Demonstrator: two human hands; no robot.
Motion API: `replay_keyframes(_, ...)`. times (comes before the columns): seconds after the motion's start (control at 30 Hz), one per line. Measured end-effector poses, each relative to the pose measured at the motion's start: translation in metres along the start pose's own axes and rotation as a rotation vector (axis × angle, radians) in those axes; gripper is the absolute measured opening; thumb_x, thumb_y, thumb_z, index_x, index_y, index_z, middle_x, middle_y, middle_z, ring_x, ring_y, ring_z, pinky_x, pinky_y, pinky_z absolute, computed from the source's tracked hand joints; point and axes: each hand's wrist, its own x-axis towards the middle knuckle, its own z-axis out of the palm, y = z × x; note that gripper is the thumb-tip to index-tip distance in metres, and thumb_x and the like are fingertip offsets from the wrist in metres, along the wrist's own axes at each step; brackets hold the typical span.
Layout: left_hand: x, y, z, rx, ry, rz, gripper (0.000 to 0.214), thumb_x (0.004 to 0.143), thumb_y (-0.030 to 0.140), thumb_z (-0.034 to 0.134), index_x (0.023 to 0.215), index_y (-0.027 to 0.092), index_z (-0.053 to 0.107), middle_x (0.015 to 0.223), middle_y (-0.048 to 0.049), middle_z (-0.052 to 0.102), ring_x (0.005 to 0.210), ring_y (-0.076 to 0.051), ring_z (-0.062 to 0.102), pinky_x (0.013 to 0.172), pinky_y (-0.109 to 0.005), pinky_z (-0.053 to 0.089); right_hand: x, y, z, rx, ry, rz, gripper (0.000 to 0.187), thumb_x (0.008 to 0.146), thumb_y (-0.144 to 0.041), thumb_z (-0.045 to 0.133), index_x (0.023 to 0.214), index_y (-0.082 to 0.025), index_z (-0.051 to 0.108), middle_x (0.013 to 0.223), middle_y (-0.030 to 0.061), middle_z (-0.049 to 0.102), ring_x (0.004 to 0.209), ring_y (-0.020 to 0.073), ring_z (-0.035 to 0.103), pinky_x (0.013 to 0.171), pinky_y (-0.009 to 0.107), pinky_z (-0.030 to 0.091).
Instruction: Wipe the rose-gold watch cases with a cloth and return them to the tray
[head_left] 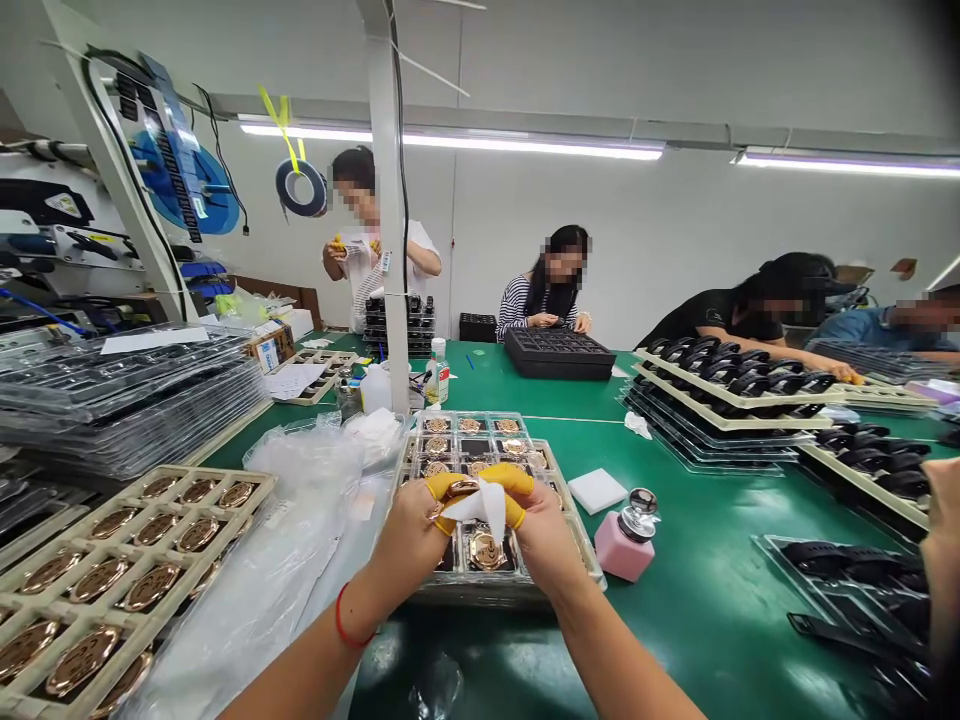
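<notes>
My left hand (411, 525), with yellow finger cots on its fingertips, is closed around a rose-gold watch case (463, 487). My right hand (541, 525), also in yellow finger cots, pinches a white wipe (492, 508) against the case. Both hands meet above a compartment tray (592, 562) of rose-gold watch cases. One of these, a watch case (487, 549) with markings on its face, lies in the compartment just below the wipe. The far side of the held case is hidden by fingers and wipe.
Right of the tray are a pink pump bottle (625, 545) and a white pad (598, 490). Plastic bags (300, 510) and another tray of cases (124, 500) lie left. A white post (388, 200) rises beyond. Trays of black watches (739, 385) stand right; several co-workers sit or stand opposite.
</notes>
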Motion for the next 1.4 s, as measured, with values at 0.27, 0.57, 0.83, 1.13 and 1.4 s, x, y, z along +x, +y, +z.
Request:
replay_keyframes(0.27, -0.001, 0.004, 0.015, -0.023, 0.004, 0.048, 0.018, 0.078, 0.014, 0.046, 0.07, 0.017, 0.062, 0.074, -0.0062, 0.066, 0.07, -0.02, 0.059, 0.066, -0.031, 0.043, -0.005, -0.002, -0.001, -0.274, 0.019, -0.175, 0.013, 0.078, -0.036, 0.069, 0.085, -0.028, 0.076, 0.082, 0.0044, 0.067, 0.084, 0.0219, 0.057, 0.082, 0.037, 0.045)
replay_keyframes(0.57, -0.004, 0.002, 0.02, -0.071, -0.014, -0.046, 0.018, 0.087, 0.024, 0.049, 0.081, 0.017, 0.064, 0.079, -0.0066, 0.068, 0.071, -0.02, 0.061, 0.064, -0.029, 0.047, -0.003, 0.0, 0.002, -0.278, 0.119, -0.163, 0.014, 0.074, -0.035, 0.071, 0.08, -0.024, 0.075, 0.083, 0.0043, 0.066, 0.083, 0.0213, 0.058, 0.082, 0.036, 0.045)
replay_keyframes(0.83, 0.001, -0.001, 0.012, -0.201, 0.027, -0.096, 0.02, 0.087, 0.033, 0.055, 0.089, 0.018, 0.068, 0.084, -0.0068, 0.07, 0.081, -0.021, 0.063, 0.074, -0.031, 0.049, 0.002, -0.001, -0.005, -0.044, 0.08, 0.056, 0.026, 0.076, -0.045, 0.069, 0.085, -0.021, 0.075, 0.078, 0.0035, 0.067, 0.074, 0.019, 0.058, 0.067, 0.03, 0.047)
replay_keyframes(1.13, -0.007, 0.01, 0.004, -0.13, -0.031, -0.162, 0.02, 0.09, 0.031, 0.044, 0.094, 0.018, 0.059, 0.081, -0.0061, 0.065, 0.064, -0.018, 0.06, 0.061, -0.029, 0.048, -0.001, -0.001, -0.004, -0.312, 0.051, -0.193, 0.016, 0.077, -0.039, 0.07, 0.085, -0.026, 0.075, 0.089, 0.0057, 0.067, 0.087, 0.0224, 0.059, 0.084, 0.039, 0.046)
replay_keyframes(1.4, -0.001, 0.012, -0.016, 0.281, -0.069, 0.045, 0.024, 0.087, 0.014, 0.041, 0.102, 0.017, 0.059, 0.089, -0.0082, 0.067, 0.078, -0.022, 0.063, 0.066, -0.032, 0.049, -0.006, -0.004, -0.003, -0.444, 0.011, -0.28, 0.015, 0.083, -0.03, 0.064, 0.095, -0.031, 0.073, 0.094, 0.0044, 0.067, 0.092, 0.0227, 0.059, 0.086, 0.039, 0.044)
